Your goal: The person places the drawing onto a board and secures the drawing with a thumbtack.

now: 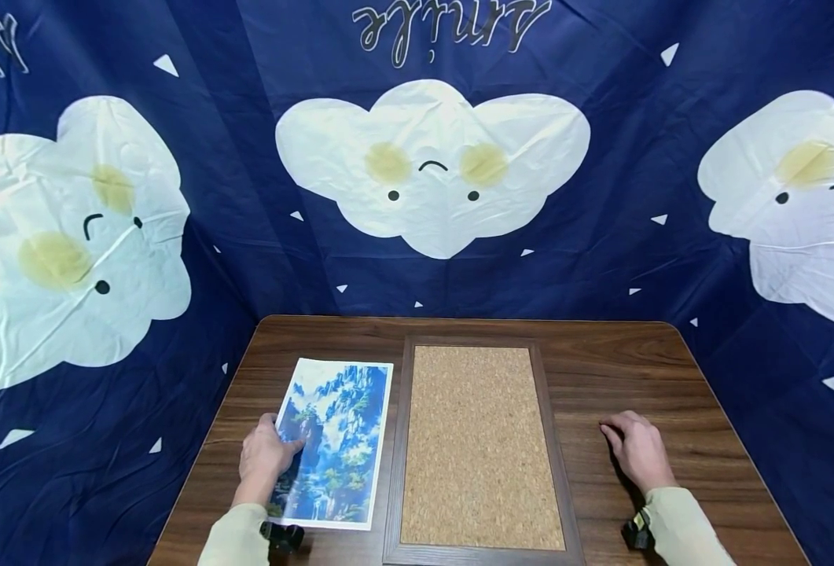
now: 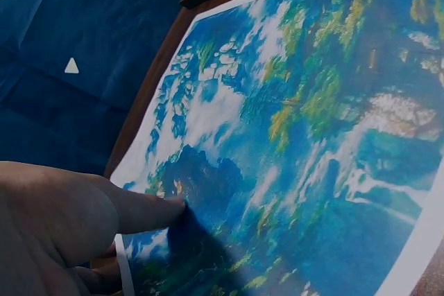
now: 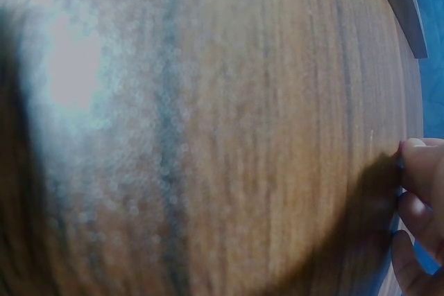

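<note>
A landscape print with blue mountains and a white border lies on the left of the table. My left hand grips its left edge, thumb on the picture and the other fingers at or below the edge. The left wrist view shows the thumb pressing the print. A framed cork board lies flat to the right of the print. Beyond it, my right hand is low over the table, its thumb and index fingertips together. A tiny reddish thing shows at those tips; its kind is unclear.
The brown wood-grain table has rounded far corners. Dark blue cloth with white clouds surrounds its back and sides. The board's brown raised frame stands between the hands.
</note>
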Available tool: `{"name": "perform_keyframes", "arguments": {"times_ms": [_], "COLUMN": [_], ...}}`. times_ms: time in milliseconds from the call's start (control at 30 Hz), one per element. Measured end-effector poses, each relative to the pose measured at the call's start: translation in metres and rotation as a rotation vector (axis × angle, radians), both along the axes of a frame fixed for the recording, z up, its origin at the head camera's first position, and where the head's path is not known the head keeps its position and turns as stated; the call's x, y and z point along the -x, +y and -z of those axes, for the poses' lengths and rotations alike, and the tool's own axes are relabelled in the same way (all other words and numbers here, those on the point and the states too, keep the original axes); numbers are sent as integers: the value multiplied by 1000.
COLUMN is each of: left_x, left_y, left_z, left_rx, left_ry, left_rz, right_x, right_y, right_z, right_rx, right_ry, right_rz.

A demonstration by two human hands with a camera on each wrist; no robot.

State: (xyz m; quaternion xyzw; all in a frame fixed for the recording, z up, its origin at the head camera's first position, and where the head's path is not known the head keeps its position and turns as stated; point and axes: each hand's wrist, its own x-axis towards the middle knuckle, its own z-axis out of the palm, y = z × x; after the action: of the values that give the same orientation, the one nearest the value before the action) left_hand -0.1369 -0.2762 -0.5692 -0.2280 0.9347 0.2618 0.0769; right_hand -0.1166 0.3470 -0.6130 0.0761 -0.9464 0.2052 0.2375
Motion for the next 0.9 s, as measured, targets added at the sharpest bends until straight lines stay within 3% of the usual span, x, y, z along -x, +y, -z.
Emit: {"name": "perform_keyframes", "arguments": {"times_ms": [300, 900], "left_x": [1, -5], "left_y": [-5, -21], "left_z": [0, 4], "left_rx": [42, -16], "left_ry": [37, 178], "left_rz": [14, 30], "right_x": [0, 0], "right_y": [0, 3], "right_z": [-1, 0], "right_rx": [-3, -22], "right_ry": [18, 68], "right_rz": [-13, -43]}}
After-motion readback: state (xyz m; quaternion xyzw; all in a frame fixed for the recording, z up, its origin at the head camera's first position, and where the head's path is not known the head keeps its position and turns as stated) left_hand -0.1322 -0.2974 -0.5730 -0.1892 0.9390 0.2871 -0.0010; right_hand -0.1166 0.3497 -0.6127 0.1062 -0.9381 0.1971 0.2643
